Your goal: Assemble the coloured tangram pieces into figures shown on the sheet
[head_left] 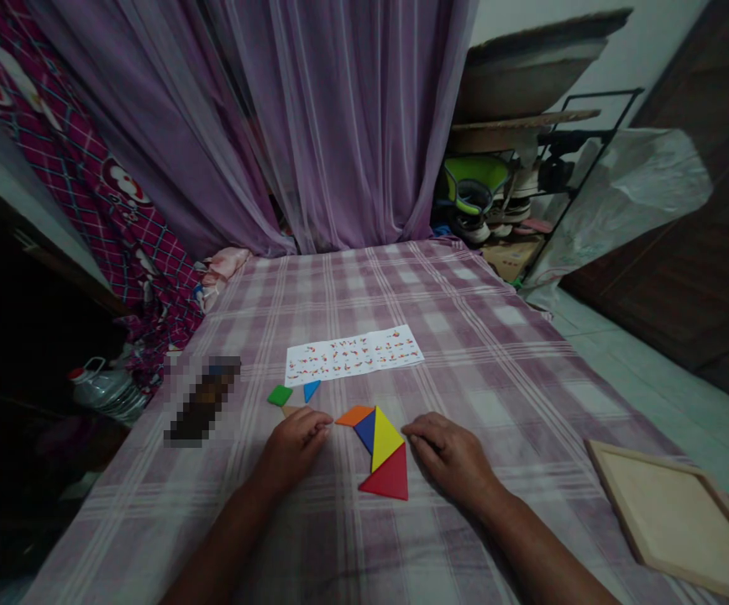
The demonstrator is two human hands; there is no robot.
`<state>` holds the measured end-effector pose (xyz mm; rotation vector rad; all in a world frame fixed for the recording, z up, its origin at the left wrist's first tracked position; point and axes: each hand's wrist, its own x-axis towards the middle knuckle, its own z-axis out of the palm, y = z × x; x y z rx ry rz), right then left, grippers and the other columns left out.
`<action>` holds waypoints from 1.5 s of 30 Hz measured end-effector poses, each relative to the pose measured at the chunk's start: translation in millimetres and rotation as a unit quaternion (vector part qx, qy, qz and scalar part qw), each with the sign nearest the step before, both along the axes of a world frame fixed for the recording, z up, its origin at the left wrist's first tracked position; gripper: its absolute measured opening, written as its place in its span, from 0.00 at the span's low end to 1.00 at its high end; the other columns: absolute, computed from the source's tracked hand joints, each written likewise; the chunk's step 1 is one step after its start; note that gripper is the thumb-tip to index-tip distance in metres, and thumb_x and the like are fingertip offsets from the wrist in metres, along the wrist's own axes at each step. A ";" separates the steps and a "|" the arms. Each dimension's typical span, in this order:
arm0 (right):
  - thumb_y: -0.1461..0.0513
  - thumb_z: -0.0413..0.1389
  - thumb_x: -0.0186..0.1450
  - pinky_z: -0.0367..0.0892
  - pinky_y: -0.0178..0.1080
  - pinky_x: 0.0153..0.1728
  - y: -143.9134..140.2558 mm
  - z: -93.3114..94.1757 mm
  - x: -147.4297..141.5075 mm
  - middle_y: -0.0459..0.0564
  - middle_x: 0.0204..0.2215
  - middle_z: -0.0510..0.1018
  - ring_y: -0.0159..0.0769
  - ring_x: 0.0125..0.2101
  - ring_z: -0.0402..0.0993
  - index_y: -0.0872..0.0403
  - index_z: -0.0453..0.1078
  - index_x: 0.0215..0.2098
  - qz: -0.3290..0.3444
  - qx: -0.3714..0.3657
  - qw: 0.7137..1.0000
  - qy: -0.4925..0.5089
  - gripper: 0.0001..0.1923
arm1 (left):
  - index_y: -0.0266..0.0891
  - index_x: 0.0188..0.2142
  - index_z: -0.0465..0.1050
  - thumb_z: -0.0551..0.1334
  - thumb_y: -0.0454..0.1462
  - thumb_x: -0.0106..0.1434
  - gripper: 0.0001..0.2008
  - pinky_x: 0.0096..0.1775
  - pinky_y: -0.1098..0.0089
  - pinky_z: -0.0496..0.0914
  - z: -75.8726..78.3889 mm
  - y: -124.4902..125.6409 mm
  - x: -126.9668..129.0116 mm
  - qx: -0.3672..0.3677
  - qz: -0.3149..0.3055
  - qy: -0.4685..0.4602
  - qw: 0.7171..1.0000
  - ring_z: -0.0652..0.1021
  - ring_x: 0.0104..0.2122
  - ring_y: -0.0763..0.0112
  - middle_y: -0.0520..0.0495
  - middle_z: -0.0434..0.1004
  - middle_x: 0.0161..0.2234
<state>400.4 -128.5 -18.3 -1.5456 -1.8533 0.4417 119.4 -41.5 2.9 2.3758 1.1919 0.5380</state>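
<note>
Both hands rest palm-down on the checked cloth (pixel 465 336) over the worktop. The left hand (pixel 293 448) covers part of a tan piece (pixel 290 411), fingertips just beside the orange piece (pixel 353 415). The right hand (pixel 449 455) lies just beside the red triangle (pixel 390 479). Orange, blue (pixel 365 429), yellow (pixel 385 438) and red pieces adjoin. A green square (pixel 280 395), a small blue triangle (pixel 311 389) and a pattern sheet (pixel 352 354) lie beyond; a wooden tray (pixel 673 517) sits right.
</note>
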 end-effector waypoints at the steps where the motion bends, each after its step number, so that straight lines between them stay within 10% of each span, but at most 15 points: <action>1: 0.64 0.48 0.66 0.71 0.37 0.37 -0.3 -0.3 0.1 0.49 0.35 0.80 0.36 0.36 0.78 0.50 0.77 0.39 0.000 -0.001 1.000 -0.002 0.14 | 0.43 0.39 0.74 0.54 0.38 0.66 0.10 0.39 0.68 0.73 -0.4 -2.5 -1.4 0.001 0.004 -0.005 1.000 0.78 0.36 0.67 0.48 0.78 0.34; 16: 0.66 0.50 0.66 0.69 0.37 0.40 31.1 25.2 -23.3 0.51 0.39 0.81 0.38 0.40 0.78 0.51 0.77 0.45 -0.003 -0.086 0.991 -0.102 0.16 | 0.44 0.53 0.70 0.69 0.43 0.59 0.23 0.50 0.60 0.72 -6.3 -26.2 37.6 0.132 0.060 0.069 0.987 0.76 0.49 0.55 0.42 0.73 0.48; 45: 0.64 0.47 0.66 0.66 0.36 0.42 28.5 18.1 -24.6 0.50 0.40 0.80 0.37 0.41 0.77 0.50 0.76 0.45 -0.003 -0.103 0.992 -0.080 0.17 | 0.44 0.53 0.68 0.68 0.41 0.60 0.22 0.46 0.61 0.72 -13.9 -17.2 40.3 0.144 0.040 0.074 0.986 0.76 0.45 0.59 0.46 0.73 0.46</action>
